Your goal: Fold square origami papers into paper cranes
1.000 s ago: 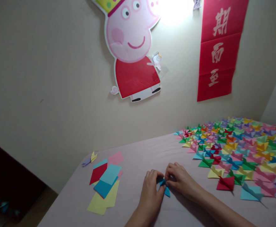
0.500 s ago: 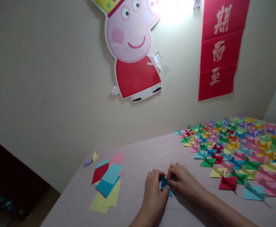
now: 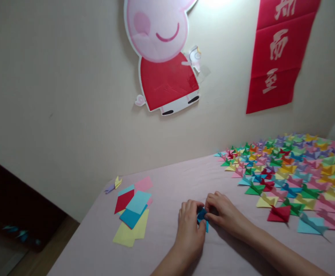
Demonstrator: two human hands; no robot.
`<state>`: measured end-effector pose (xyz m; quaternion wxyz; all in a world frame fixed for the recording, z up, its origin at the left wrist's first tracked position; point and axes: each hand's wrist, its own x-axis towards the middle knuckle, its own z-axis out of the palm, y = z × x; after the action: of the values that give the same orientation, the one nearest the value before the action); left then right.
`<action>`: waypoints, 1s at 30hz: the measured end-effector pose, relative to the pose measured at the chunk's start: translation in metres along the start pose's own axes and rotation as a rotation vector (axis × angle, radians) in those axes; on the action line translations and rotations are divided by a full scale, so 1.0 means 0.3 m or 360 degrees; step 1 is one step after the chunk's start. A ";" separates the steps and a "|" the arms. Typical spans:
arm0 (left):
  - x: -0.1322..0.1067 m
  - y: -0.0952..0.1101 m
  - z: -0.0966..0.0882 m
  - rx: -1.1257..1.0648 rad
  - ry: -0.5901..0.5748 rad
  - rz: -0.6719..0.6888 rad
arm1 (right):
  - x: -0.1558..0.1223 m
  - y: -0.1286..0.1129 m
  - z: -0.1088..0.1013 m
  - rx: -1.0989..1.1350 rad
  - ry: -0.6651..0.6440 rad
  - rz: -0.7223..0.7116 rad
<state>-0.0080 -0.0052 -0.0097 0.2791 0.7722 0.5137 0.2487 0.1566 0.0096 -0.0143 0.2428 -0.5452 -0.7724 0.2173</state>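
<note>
Head view: the blue paper (image 3: pixel 202 213) shows a narrower lower tip than a moment ago, so its shaping seems unfinished. Left hand (image 3: pixel 189 226) and right hand (image 3: pixel 225 214) pinch it, grip narrow, over pink cloth (image 3: pixel 170 188), folded figures (image 3: pixel 279 214) to the right.

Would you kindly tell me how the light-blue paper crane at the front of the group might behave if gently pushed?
The light-blue paper crane would probably be light, being folded paper. Its broad, flat-looking wing suggests sliding rather than rolling. Its thin, pointed tip looks apt to bend if knocked.
</note>
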 end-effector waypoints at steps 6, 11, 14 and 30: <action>-0.007 0.009 0.007 0.0024 0.0006 0.0010 | 0.006 0.011 0.010 0.0004 0.0006 0.0001; -0.006 0.011 0.008 0.0055 0.0008 0.0002 | 0.001 0.006 0.013 -0.0014 0.0015 0.0018; -0.003 0.012 0.008 0.0083 0.0019 -0.0005 | -0.004 -0.003 0.010 -0.0031 0.0032 0.0003; -0.030 0.034 -0.022 0.0036 -0.0091 -0.0027 | -0.015 0.001 -0.009 -0.0010 -0.0104 0.0038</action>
<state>-0.0088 -0.0158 0.0012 0.2870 0.7777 0.5148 0.2183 0.1597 0.0057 -0.0128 0.2131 -0.5477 -0.7740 0.2357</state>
